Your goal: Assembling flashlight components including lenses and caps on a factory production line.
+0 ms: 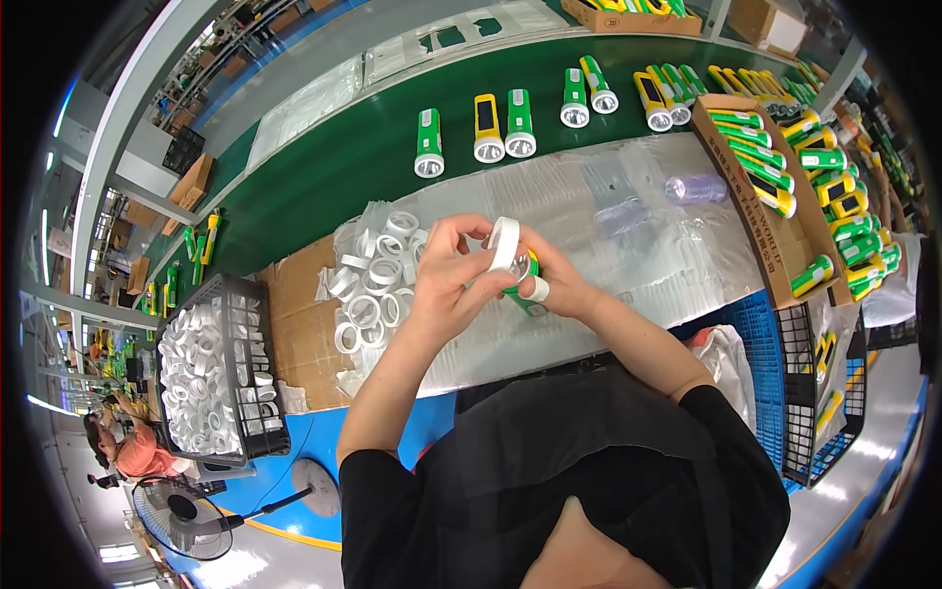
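Note:
My left hand (446, 287) pinches a white plastic ring (505, 240) upright between thumb and fingers. Just to its right, my right hand (561, 283) is closed around a green and yellow flashlight (531, 307), whose clear lens end points toward the ring. The ring is at the flashlight's head; whether the two touch I cannot tell. Something white wraps the tip of my right thumb. Most of the flashlight's body is hidden by my fingers. Left of my hands, a pile of loose white rings (365, 312) lies on the plastic-covered worktop (638, 265).
Several flashlights (519, 123) stand along the green belt (373, 128) beyond the worktop. A cardboard box (775, 250) with flashlights sits at the right, near a purplish roll (696, 188). A black crate (257, 363) full of white rings is at left, above a floor fan (186, 512).

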A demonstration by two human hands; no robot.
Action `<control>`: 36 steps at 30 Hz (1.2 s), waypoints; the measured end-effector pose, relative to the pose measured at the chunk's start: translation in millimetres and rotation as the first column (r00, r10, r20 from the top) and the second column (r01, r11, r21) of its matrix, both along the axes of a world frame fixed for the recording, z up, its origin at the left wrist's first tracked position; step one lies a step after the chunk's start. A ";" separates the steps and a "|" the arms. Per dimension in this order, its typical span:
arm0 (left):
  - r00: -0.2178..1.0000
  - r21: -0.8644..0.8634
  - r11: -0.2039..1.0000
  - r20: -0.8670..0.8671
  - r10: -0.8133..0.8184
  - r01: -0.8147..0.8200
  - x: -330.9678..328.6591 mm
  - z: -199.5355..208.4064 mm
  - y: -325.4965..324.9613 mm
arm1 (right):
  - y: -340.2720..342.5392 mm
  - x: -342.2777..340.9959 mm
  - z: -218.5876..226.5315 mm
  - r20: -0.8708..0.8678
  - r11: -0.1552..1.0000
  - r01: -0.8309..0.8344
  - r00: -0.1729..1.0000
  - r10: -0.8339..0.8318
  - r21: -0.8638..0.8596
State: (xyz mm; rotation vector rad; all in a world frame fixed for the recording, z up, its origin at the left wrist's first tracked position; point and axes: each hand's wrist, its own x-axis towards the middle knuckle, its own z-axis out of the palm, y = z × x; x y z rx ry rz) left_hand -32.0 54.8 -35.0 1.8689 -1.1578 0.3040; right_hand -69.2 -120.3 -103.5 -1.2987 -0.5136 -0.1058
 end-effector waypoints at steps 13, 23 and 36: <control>0.991 -0.028 0.991 0.038 0.131 -0.129 1.3 -14.9 0.5 | -1.1 3.0 -10.9 -0.065 0.999 -0.045 0.997 0.045 0.001; 0.986 -0.190 0.970 0.050 0.162 -0.149 1.5 -18.3 -5.1 | 1.9 1.1 -4.4 -0.098 0.999 -0.005 0.995 0.010 0.045; 0.993 -0.166 0.984 0.084 0.086 -0.071 0.0 -12.2 3.6 | -2.1 1.9 -0.4 -0.037 0.999 0.032 0.999 -0.033 -0.025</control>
